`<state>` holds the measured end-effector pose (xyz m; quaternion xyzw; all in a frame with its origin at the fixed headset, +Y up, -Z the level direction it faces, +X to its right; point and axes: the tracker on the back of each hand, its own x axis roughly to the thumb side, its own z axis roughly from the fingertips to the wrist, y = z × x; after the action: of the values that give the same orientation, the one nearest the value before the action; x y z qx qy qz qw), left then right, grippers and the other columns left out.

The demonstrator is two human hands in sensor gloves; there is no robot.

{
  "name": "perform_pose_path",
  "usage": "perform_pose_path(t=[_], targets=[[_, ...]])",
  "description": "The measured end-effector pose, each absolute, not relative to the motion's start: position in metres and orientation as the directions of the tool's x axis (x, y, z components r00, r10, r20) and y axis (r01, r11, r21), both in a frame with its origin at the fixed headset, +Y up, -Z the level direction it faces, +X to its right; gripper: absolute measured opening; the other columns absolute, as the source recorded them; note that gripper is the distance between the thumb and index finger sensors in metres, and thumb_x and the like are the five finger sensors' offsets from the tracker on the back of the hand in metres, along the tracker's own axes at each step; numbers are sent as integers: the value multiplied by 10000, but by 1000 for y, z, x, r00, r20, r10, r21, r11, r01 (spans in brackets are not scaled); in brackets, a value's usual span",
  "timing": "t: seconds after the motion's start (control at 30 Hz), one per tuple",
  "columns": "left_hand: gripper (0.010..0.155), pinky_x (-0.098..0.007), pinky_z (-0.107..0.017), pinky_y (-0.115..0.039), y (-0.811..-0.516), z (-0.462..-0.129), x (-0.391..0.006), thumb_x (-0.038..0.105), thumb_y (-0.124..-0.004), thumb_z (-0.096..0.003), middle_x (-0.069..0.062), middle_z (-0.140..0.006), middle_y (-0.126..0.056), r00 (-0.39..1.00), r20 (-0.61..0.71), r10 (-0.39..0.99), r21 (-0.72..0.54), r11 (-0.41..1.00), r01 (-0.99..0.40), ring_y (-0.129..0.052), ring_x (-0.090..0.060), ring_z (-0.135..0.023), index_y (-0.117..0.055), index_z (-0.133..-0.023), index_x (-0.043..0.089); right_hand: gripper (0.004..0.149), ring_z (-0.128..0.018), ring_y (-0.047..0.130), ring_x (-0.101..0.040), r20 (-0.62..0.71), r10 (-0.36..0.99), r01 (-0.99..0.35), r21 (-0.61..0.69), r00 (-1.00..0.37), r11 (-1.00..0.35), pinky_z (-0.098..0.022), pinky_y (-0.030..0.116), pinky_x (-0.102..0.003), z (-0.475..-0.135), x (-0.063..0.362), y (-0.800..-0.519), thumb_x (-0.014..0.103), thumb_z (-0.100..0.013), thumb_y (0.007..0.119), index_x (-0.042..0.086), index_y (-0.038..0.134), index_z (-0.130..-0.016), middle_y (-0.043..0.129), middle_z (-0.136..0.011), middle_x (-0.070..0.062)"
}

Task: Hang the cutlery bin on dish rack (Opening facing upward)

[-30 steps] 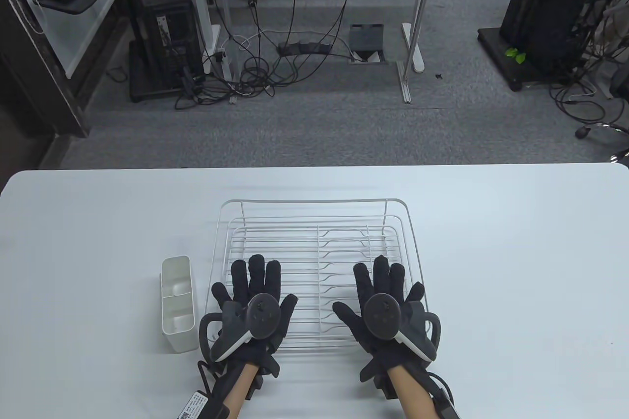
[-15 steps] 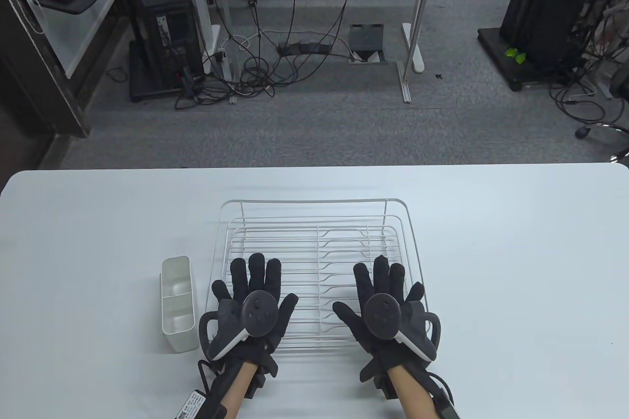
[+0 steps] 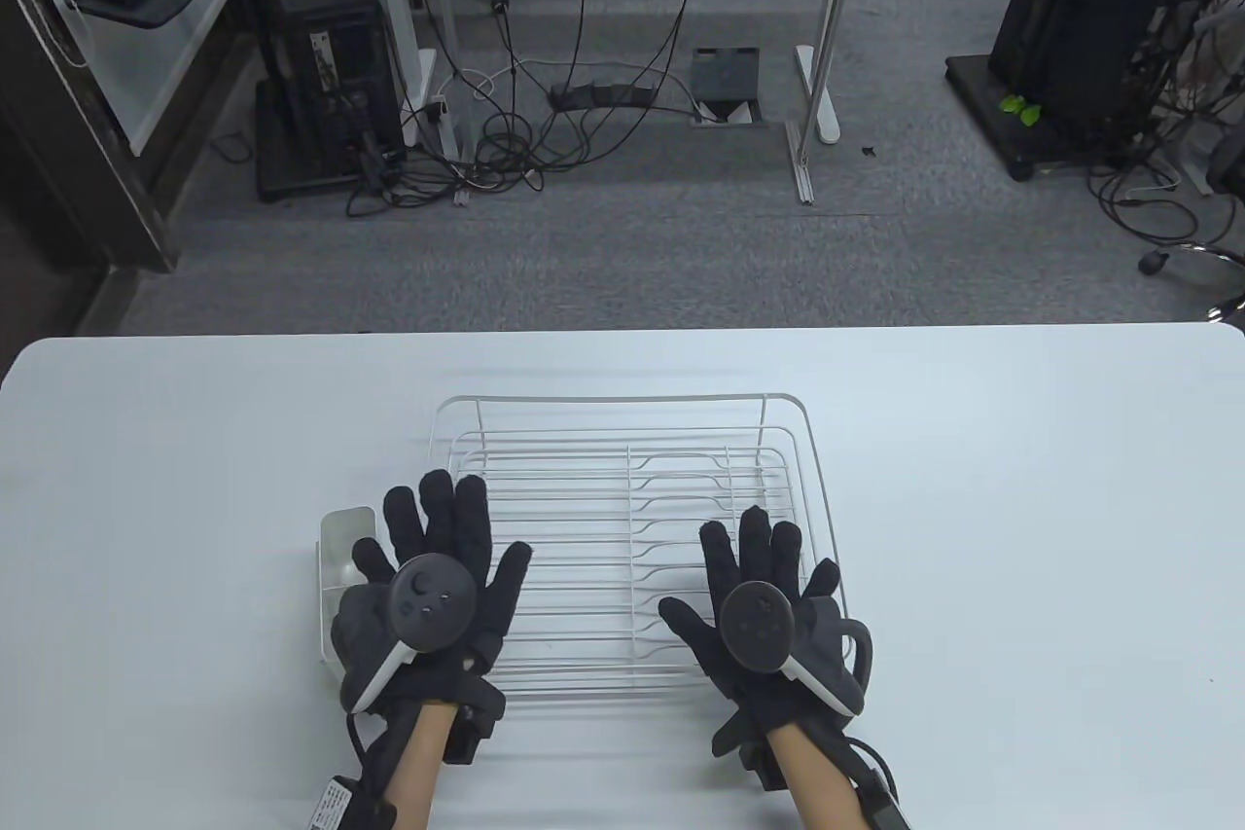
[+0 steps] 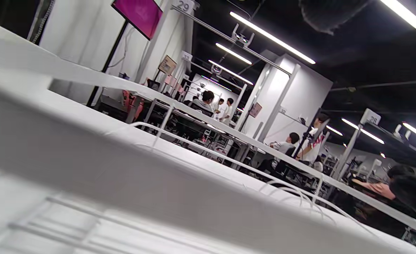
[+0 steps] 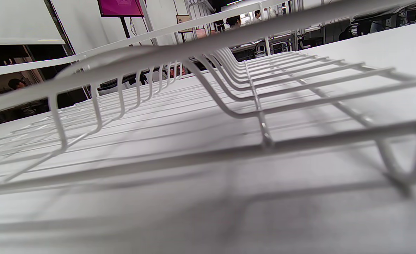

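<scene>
My left hand (image 3: 428, 601), fingers spread wide, hovers over the bin (image 3: 342, 533) at lower left to grab it; right hand (image 3: 764, 616) lies flat, fingers wide, steadying the rack (image 3: 622, 470).

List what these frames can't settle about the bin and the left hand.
- Cutlery bin: table view, left hand covers most of it; only its far corner and left wall show.
- Contact with the bin: hidden under the palm.
- Left fingers: left wrist view, one blurred dark tip at the top edge.
- Dish rack: near rim blurred in both wrist views.
</scene>
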<state>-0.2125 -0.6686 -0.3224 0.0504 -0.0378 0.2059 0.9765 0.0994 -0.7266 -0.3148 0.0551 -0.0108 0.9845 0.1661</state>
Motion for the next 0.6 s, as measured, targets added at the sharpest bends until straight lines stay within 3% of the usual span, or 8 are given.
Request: perform_pose_path(t=[0.17, 0.6], targets=[[720, -695, -630, -21, -665, -321, -249, 638, -467, -625, -67, -1208, -32, 888, 10, 460, 148, 877, -456, 13, -398, -1086, -86, -1139, 308, 777, -1052, 163, -452, 112, 326, -328, -3, -939, -945, -644, 117, -687, -315, 99, -727, 672, -553, 577, 243, 283, -1130, 170, -1163, -168], [724, -683, -622, -1, -699, -320, -324, 619, -490, -622, -60, -1202, -29, 773, -221, 595, 161, 804, -572, 26, -392, -1076, -65, -1122, 314, 775, -1052, 165, -453, 111, 326, -328, -3, -939, -945, -645, 120, -686, -315, 99, -727, 671, -553, 578, 241, 290, -1130, 174, -1163, -169]])
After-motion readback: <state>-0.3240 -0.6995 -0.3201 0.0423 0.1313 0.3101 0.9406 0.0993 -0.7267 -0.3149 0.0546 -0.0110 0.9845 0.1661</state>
